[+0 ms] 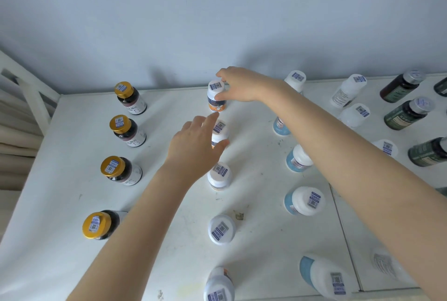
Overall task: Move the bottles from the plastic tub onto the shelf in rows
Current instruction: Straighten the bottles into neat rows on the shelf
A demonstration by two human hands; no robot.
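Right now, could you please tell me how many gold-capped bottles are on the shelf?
4 gold-capped bottles, all in the leftmost column: back, second, third, nearest the camera. None appear hidden.

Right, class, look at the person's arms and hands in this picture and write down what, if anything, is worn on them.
Nothing is worn that shows. The left hand and right hand are bare, with no gloves or rings visible. The left forearm and right forearm are bare right to the picture's edge: no sleeve, watch or bracelet appears.
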